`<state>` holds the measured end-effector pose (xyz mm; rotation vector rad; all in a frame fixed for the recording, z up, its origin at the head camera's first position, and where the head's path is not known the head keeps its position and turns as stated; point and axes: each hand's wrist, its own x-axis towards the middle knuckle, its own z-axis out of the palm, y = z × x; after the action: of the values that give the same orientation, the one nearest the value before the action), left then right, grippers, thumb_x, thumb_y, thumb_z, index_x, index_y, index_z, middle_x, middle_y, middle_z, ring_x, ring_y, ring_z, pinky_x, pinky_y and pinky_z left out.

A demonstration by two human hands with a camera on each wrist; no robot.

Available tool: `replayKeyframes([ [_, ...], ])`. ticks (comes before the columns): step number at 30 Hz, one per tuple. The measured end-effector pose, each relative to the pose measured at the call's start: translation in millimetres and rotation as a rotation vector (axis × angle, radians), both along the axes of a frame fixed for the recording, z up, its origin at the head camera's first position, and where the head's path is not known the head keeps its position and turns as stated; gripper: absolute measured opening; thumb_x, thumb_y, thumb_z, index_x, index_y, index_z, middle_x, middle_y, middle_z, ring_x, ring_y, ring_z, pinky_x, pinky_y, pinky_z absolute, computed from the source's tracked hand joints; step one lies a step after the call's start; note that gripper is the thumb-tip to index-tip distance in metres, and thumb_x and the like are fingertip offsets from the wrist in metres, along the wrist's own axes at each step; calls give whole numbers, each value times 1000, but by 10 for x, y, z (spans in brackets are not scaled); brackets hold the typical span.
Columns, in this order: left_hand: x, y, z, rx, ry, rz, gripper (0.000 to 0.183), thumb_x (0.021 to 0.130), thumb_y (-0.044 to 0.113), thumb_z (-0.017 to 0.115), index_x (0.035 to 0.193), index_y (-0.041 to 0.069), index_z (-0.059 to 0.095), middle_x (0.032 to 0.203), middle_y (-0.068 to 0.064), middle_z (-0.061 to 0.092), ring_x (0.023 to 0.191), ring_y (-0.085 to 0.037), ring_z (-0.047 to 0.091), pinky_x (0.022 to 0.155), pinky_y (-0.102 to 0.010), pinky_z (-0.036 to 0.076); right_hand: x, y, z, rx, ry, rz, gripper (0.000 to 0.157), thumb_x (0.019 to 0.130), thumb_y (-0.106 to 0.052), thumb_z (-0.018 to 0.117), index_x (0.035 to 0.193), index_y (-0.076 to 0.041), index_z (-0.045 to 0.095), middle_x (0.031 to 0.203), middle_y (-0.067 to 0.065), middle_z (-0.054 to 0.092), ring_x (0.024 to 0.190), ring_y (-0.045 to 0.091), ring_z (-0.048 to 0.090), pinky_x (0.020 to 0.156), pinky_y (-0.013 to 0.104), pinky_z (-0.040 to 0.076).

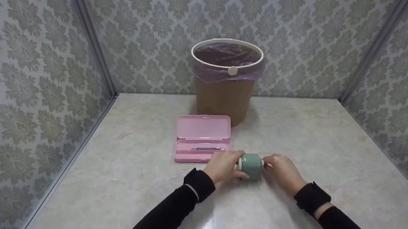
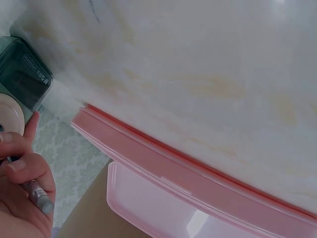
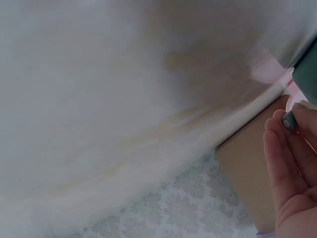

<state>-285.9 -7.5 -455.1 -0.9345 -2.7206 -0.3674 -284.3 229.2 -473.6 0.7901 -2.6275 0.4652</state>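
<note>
A green pencil sharpener (image 1: 251, 163) lies between both hands, close above or on the table. My left hand (image 1: 224, 164) holds its left end, thumb and a finger against the body. In the left wrist view, curled fingers grip a short pencil (image 2: 40, 199) that points at the round cream front (image 2: 10, 115) of the sharpener. Thumb and fingertips of my right hand (image 1: 285, 171) pinch the small crank knob (image 3: 289, 120) on the sharpener's other end. Whether the pencil's tip is inside is hidden by the fingers.
Left of the sharpener lies an open pink pencil case (image 1: 204, 126) with slim pens or pencils (image 1: 207, 148) in it. Behind stands a brown waste bin (image 1: 222, 98) lined with a purple bag (image 1: 227, 74). Patterned panels (image 1: 152, 42) surround the pale table (image 1: 133, 187).
</note>
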Motion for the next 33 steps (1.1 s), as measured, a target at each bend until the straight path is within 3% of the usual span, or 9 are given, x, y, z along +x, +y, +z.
replayKeyframes([
  [9, -7, 5, 33, -15, -3, 7, 61, 78, 61, 81, 119, 19, 65, 100, 7, 77, 86, -9, 71, 71, -29, 55, 182, 58, 2, 12, -51, 46, 9, 86, -2, 77, 88, -10, 80, 84, 2, 79, 78, 19, 74, 73, 35, 60],
  [16, -15, 11, 7, -24, -16, 7, 63, 78, 61, 81, 121, 18, 64, 102, 6, 77, 86, -11, 71, 72, -30, 56, 320, 73, 126, 72, -51, 111, 7, 85, -5, 78, 82, -11, 78, 77, -2, 76, 72, 16, 71, 67, 32, 57],
  [24, -3, 26, 23, -29, -28, 27, 62, 79, 59, 81, 122, 18, 65, 103, 4, 77, 89, -13, 72, 73, -33, 56, 421, 93, 292, 132, 23, 174, 15, 84, -2, 78, 75, -13, 72, 68, -5, 70, 65, 14, 67, 60, 30, 53],
  [33, -2, 25, 14, -24, -45, 14, 61, 78, 58, 82, 120, 17, 66, 100, 5, 77, 85, -12, 70, 72, -32, 55, 490, 134, 422, 111, 32, 187, 11, 83, 0, 79, 83, -10, 76, 75, -1, 75, 69, 14, 69, 62, 29, 56],
])
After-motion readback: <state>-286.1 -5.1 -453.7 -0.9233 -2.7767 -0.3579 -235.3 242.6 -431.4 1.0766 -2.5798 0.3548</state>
